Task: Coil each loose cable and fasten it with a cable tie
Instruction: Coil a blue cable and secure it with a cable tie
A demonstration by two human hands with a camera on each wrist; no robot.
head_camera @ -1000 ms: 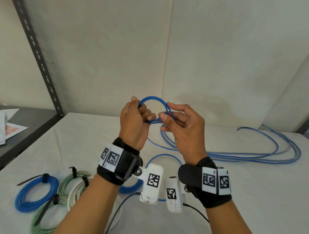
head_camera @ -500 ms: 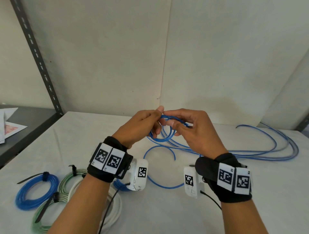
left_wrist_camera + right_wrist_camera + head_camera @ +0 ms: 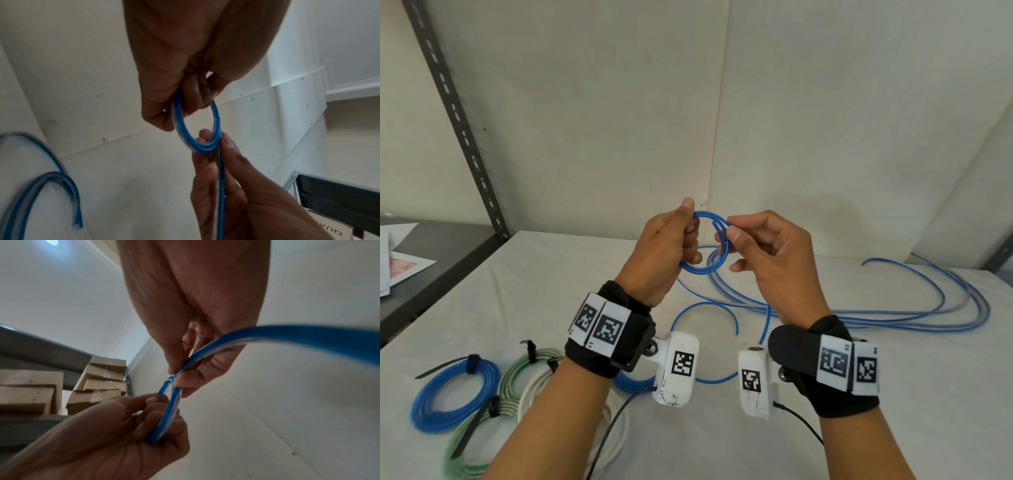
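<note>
A small coil of blue cable (image 3: 709, 246) is held upright above the white table between both hands. My left hand (image 3: 671, 246) grips the coil's left side, thumb up at its top edge. My right hand (image 3: 767, 246) pinches the strand at the coil's upper right between thumb and forefinger. In the left wrist view the coil (image 3: 197, 129) has several turns, and a strand runs down through the right hand (image 3: 222, 170). In the right wrist view the coil (image 3: 168, 410) sits in the left hand's fingers (image 3: 144, 418). The rest of the blue cable (image 3: 893, 308) lies loose on the table to the right.
Tied coils lie at the near left: a blue one (image 3: 453, 394), a green one (image 3: 530, 366), a white one (image 3: 544, 387) and another green one (image 3: 469, 445), each with a black cable tie. A grey shelf post (image 3: 458, 120) and a dark shelf (image 3: 431, 274) with papers stand at the left.
Both hands lifted the coil from low over the table back up, and it now stands more upright. My right hand has shifted its pinch to the coil's upper right.
</note>
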